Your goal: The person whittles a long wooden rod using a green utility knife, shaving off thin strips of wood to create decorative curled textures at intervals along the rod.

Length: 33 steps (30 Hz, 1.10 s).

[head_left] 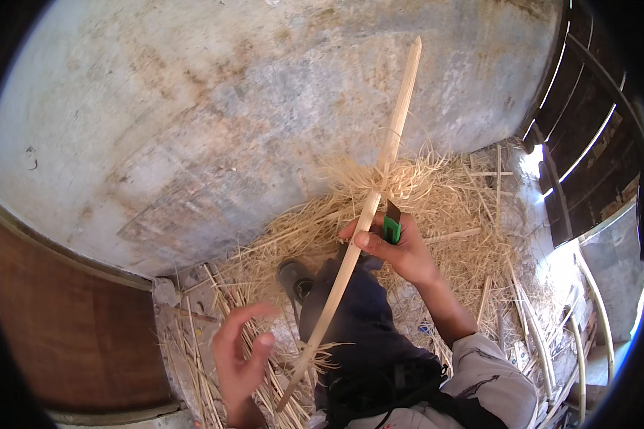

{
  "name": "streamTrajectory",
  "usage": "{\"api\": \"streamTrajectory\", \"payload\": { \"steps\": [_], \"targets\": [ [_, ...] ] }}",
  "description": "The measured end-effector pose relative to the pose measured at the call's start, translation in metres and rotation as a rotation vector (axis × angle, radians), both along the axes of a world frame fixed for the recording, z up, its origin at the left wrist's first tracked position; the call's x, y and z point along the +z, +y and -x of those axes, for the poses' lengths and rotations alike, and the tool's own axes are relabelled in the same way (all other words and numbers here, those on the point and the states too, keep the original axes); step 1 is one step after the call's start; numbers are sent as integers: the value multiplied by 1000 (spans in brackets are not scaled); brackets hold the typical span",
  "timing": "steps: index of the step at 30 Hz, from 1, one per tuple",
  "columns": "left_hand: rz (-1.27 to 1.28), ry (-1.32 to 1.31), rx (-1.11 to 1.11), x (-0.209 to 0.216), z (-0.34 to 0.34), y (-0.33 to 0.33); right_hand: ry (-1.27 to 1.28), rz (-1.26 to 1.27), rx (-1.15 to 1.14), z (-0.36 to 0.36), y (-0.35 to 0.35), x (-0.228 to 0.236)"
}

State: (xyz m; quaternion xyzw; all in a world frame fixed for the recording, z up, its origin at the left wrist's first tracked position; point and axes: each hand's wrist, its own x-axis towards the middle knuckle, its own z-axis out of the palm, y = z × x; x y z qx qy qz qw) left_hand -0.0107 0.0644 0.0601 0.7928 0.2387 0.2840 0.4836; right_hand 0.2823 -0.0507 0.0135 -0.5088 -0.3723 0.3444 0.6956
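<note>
A long pale strip of split wood or bamboo (343, 275) slants across the view, its pointed tip high and its lower end near my left side. Thin curled shavings (401, 180) cling to its upper part, and a smaller tuft hangs near the lower end. My right hand (406, 252) pinches the strip around its middle. That same hand also holds a green-handled utility knife (392, 227), blade upward beside the strip. Apart from the strip, my left hand (242, 354) is raised with thumb and fingers spread, holding nothing.
A heap of shavings (458, 207) covers the floor along the stained plaster wall (250, 136). Loose thin sticks (193, 350) lie at the left, and longer poles (529, 329) at the right. A brown wooden panel (64, 322) stands left; dark slatted boards (587, 121) are at the far right.
</note>
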Motion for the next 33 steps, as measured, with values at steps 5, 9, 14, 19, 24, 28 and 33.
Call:
{"api": "streamTrajectory", "payload": {
  "steps": [5, 9, 14, 19, 24, 28, 33],
  "targets": [
    [229, 67, -372, 1, -43, 41, 28, 32, 41, 1, -4, 9],
    [554, 82, -625, -5, -85, 30, 11, 20, 42, 1, -3, 12],
    [661, 158, -690, -17, -107, 14, -34, 61, -7, -8, -10, 10],
    [761, 64, -679, -37, -115, 4, -25, 33, -34, -27, -27, -6],
    [903, 63, -640, -44, -115, -5, -20, 102, -50, -17, -25, -7],
    [947, 75, -615, -47, -115, -7, -51, 88, -101, -23, -18, -12],
    [837, 170, -645, -50, -107, -5, -5, 63, -206, -36, -12, -1]
  ]
}}
